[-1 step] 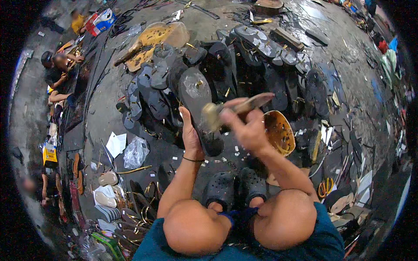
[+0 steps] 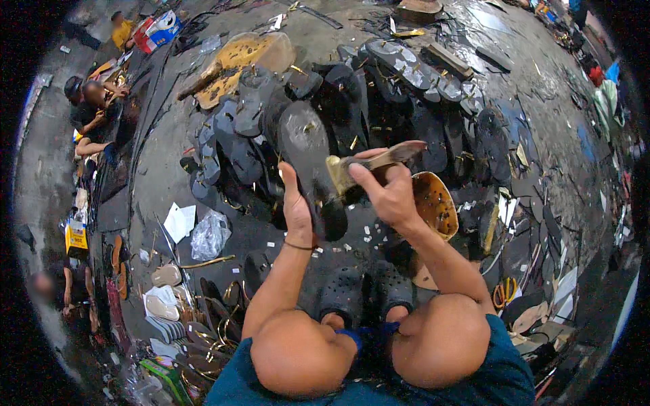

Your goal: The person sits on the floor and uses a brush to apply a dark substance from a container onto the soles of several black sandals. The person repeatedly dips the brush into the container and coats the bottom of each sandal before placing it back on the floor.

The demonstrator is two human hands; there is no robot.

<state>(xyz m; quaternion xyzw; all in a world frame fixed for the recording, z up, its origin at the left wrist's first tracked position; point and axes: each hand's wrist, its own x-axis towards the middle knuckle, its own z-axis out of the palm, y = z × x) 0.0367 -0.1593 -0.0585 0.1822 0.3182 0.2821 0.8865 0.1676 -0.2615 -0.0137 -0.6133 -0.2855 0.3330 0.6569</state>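
Just right of the right hand (image 2: 393, 197) is a tan tub (image 2: 445, 197) with a pale rim, its mouth facing up toward the viewer; dark specks cover its inner wall, and whether it holds anything more I cannot tell. Left of the left hand (image 2: 298, 211) lies a crumpled see-through plastic bag (image 2: 210, 235), its contents unclear. A yellow box (image 2: 76, 237) stands farther left, and a red, white and blue box (image 2: 159, 31) sits at the far upper left; the insides of both are hidden.

The left hand grips a dark shoe sole (image 2: 308, 152) by its left edge, thumb up along the side, the other fingers mostly hidden behind. The sole is held above the floor (image 2: 156, 135), in front of the knees. Its long axis runs away from the person, the far end leaning slightly left and the near end toward the dark clogs (image 2: 340, 294). The right hand pinches a brush (image 2: 382, 160) between thumb and fingers, bristles pointing left at the sole's right edge, handle rising to the right; whether they touch is unclear.

Beyond the sole, many dark soles (image 2: 237, 149) crowd in an arc, closing off the far side. More room lies between the sole's near end and the clogs, where small white scraps (image 2: 367, 230) dot the floor.
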